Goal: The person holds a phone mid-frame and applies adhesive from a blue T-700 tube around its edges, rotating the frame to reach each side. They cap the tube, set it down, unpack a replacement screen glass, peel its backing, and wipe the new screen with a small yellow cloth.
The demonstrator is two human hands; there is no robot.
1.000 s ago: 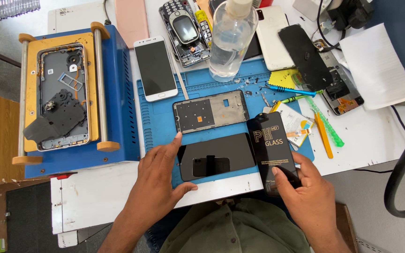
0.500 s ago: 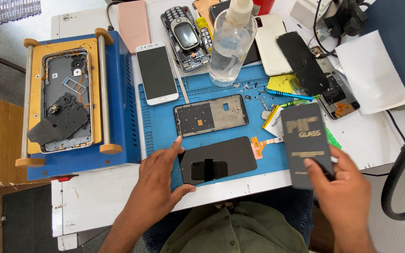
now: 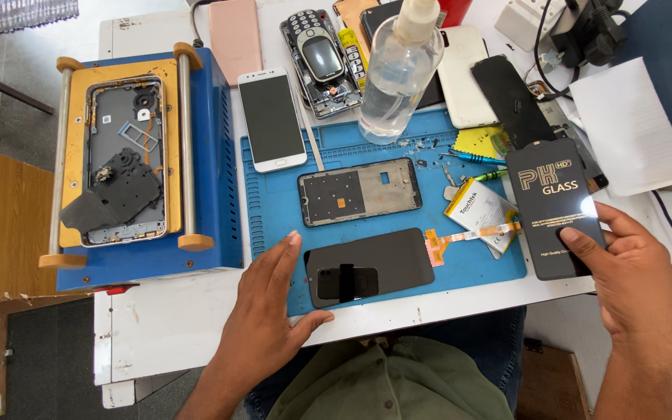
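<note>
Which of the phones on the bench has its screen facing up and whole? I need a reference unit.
The white phone, lying beside the blue heating machine; the metal frame on the mat is stripped bare.

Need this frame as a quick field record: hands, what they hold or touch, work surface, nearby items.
left hand: flat on the blue mat, fingers spread, beside the black screen panel
right hand: holds black flat package, thumb on its face
panel: lies face down on the mat, orange flex cable trailing right
above panel: bare phone frame
mat's far edge: clear spray bottle, white phone
left of mat: blue heating station with an opened phone on it
</note>
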